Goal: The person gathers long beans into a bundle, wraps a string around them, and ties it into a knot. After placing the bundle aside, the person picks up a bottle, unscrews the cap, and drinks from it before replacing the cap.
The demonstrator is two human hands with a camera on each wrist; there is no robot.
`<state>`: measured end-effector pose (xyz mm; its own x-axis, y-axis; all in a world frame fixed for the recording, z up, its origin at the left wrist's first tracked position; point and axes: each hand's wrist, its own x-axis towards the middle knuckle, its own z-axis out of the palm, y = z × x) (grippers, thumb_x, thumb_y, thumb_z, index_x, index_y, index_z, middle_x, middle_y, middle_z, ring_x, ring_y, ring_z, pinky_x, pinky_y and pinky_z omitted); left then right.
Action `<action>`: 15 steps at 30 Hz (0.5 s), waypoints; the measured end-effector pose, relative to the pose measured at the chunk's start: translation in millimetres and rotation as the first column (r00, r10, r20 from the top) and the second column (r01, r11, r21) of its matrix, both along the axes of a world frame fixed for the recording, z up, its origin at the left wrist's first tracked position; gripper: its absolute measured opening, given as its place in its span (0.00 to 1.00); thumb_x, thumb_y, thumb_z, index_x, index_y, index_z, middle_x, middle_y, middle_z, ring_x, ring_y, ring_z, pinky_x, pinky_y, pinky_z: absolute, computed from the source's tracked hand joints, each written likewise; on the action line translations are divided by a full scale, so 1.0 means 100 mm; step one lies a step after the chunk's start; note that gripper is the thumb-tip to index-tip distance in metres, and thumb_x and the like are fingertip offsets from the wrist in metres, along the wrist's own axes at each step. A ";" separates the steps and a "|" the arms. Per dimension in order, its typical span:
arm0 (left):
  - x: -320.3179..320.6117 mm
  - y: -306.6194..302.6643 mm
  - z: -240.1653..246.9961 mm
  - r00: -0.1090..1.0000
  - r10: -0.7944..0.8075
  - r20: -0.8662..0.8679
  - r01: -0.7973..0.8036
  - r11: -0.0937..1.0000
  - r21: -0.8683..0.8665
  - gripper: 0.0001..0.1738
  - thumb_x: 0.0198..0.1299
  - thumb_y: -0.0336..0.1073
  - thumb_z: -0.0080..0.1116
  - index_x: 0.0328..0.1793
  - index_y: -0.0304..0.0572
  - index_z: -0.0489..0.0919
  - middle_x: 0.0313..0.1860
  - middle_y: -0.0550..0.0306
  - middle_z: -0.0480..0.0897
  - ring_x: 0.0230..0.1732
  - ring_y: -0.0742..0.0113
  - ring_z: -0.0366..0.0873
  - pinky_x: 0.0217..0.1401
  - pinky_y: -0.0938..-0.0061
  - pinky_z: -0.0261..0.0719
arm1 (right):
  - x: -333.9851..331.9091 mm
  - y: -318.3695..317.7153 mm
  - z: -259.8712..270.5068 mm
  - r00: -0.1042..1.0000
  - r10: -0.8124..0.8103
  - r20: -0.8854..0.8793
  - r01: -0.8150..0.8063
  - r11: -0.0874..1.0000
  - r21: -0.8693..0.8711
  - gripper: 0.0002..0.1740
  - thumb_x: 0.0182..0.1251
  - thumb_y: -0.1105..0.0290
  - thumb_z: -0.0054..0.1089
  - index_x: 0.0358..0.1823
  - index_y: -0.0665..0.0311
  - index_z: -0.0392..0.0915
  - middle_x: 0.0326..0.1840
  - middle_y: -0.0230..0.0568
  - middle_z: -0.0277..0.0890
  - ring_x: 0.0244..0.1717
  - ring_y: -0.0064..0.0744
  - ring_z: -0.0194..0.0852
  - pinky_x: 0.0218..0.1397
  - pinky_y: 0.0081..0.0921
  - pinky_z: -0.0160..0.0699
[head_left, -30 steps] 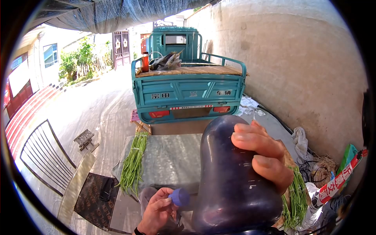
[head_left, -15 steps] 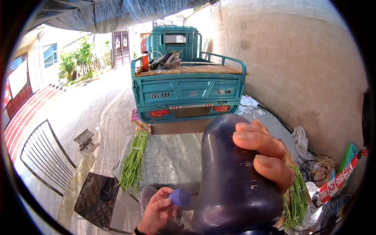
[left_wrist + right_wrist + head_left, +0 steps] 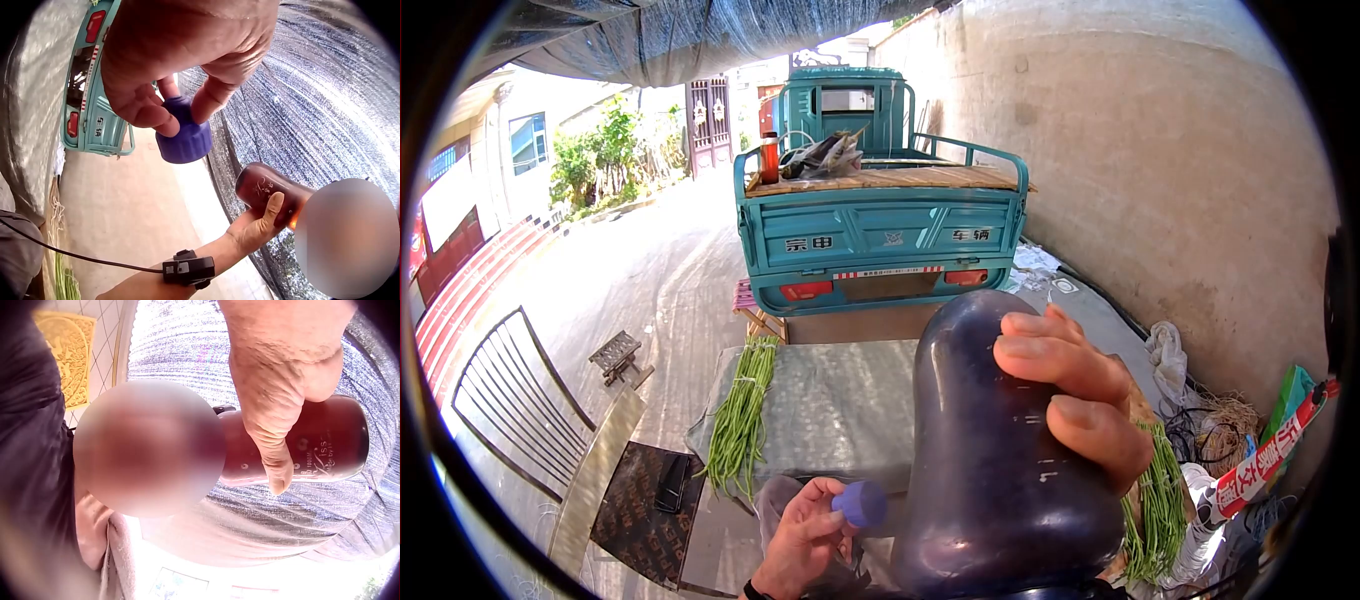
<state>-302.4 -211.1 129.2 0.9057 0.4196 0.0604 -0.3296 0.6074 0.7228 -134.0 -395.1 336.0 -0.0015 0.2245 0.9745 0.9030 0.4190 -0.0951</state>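
My right hand grips a dark, reddish-brown water bottle, its fingers wrapped round the side. Held up close to the head camera, the bottle looms large in the head view. The left wrist view shows the bottle tilted, base raised, its other end at the blurred face. White lettering shows on the bottle in the right wrist view. Lower down, my left hand pinches a purple ribbed bottle cap between thumb and fingers. The cap is apart from the bottle.
A covered low table stands ahead, with bundles of green beans at its left and more beans at right. Beyond is a teal cargo tricycle. A chair with a phone stands at left.
The bottle and my right hand have shifted very slightly to the right. Both hands keep the same hold.
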 end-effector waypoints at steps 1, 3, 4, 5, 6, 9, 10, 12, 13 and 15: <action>0.00 0.00 -0.01 1.000 -0.009 0.007 0.009 1.000 0.014 0.22 0.73 0.27 0.65 0.69 0.34 0.73 0.55 0.50 0.85 0.48 0.63 0.88 0.41 0.68 0.93 | 0.00 0.02 -0.01 1.000 -0.003 -0.004 0.003 1.000 0.012 0.19 0.66 0.69 0.77 0.55 0.52 0.79 0.67 0.50 0.85 0.69 0.52 0.84 0.84 0.54 0.67; -0.02 0.04 -0.06 0.998 -0.047 0.030 0.045 0.997 0.060 0.23 0.77 0.27 0.61 0.76 0.34 0.75 0.63 0.53 0.86 0.60 0.66 0.87 0.60 0.69 0.92 | 0.00 0.02 -0.01 1.000 -0.009 -0.004 0.009 1.000 0.015 0.19 0.65 0.69 0.77 0.55 0.52 0.79 0.67 0.50 0.85 0.69 0.52 0.85 0.84 0.54 0.67; -0.01 0.05 -0.06 0.999 -0.042 0.027 0.040 0.997 0.072 0.23 0.77 0.27 0.61 0.76 0.34 0.75 0.63 0.52 0.86 0.60 0.66 0.87 0.61 0.68 0.91 | 0.01 0.00 0.00 1.000 -0.013 0.000 0.013 1.000 0.005 0.19 0.66 0.69 0.77 0.55 0.52 0.79 0.67 0.50 0.85 0.69 0.52 0.85 0.84 0.54 0.66; -0.02 0.04 -0.05 0.999 -0.037 0.023 0.035 0.996 0.085 0.24 0.77 0.27 0.61 0.76 0.34 0.74 0.64 0.52 0.86 0.61 0.66 0.87 0.62 0.68 0.91 | 0.00 -0.01 0.00 1.000 -0.013 -0.006 0.013 1.000 -0.001 0.19 0.66 0.69 0.77 0.55 0.52 0.79 0.67 0.50 0.85 0.69 0.52 0.85 0.84 0.54 0.66; -0.02 0.04 -0.04 0.999 -0.030 0.018 0.028 0.995 0.091 0.24 0.77 0.27 0.61 0.76 0.34 0.75 0.64 0.52 0.86 0.62 0.65 0.87 0.63 0.67 0.91 | -0.01 -0.01 0.01 1.000 -0.013 -0.012 0.013 1.000 -0.007 0.19 0.66 0.69 0.77 0.55 0.52 0.79 0.67 0.50 0.85 0.69 0.52 0.85 0.84 0.54 0.66; -0.02 0.01 0.00 1.000 -0.011 -0.006 0.012 0.996 0.090 0.23 0.76 0.28 0.62 0.74 0.35 0.75 0.62 0.51 0.86 0.59 0.65 0.86 0.59 0.67 0.91 | -0.06 0.02 -0.02 0.999 0.003 -0.054 -0.002 1.000 0.012 0.19 0.66 0.69 0.77 0.55 0.52 0.79 0.66 0.50 0.85 0.68 0.52 0.85 0.84 0.54 0.67; -0.02 0.00 0.03 1.000 -0.008 -0.019 0.010 0.997 0.080 0.23 0.75 0.28 0.63 0.73 0.36 0.75 0.60 0.51 0.85 0.56 0.65 0.87 0.54 0.67 0.91 | -0.04 0.06 -0.06 0.998 0.008 -0.064 -0.006 0.999 0.034 0.19 0.66 0.69 0.77 0.55 0.52 0.79 0.66 0.50 0.85 0.68 0.52 0.86 0.84 0.54 0.67; 0.01 0.00 0.07 0.998 -0.037 -0.055 0.037 0.999 0.002 0.23 0.73 0.30 0.68 0.69 0.36 0.73 0.54 0.52 0.84 0.45 0.65 0.88 0.40 0.70 0.92 | -0.05 0.08 -0.12 0.996 0.011 -0.086 -0.007 0.999 0.050 0.20 0.65 0.70 0.77 0.55 0.53 0.79 0.66 0.50 0.85 0.67 0.52 0.86 0.83 0.55 0.68; 0.01 0.00 0.06 0.996 -0.061 -0.068 0.057 0.997 -0.056 0.23 0.73 0.31 0.69 0.68 0.36 0.73 0.52 0.52 0.84 0.41 0.65 0.88 0.35 0.71 0.92 | -0.07 0.08 -0.14 0.995 0.008 -0.098 -0.003 0.999 0.044 0.20 0.65 0.70 0.78 0.55 0.53 0.79 0.66 0.50 0.85 0.66 0.52 0.86 0.82 0.55 0.69; 0.06 0.09 -0.10 0.989 -0.137 -0.048 0.126 0.974 -0.187 0.22 0.75 0.33 0.66 0.69 0.37 0.74 0.54 0.52 0.85 0.45 0.65 0.88 0.40 0.70 0.91 | -0.08 0.06 -0.14 0.996 -0.002 -0.094 0.003 1.000 0.005 0.21 0.64 0.70 0.78 0.56 0.55 0.79 0.65 0.51 0.85 0.65 0.53 0.86 0.80 0.56 0.71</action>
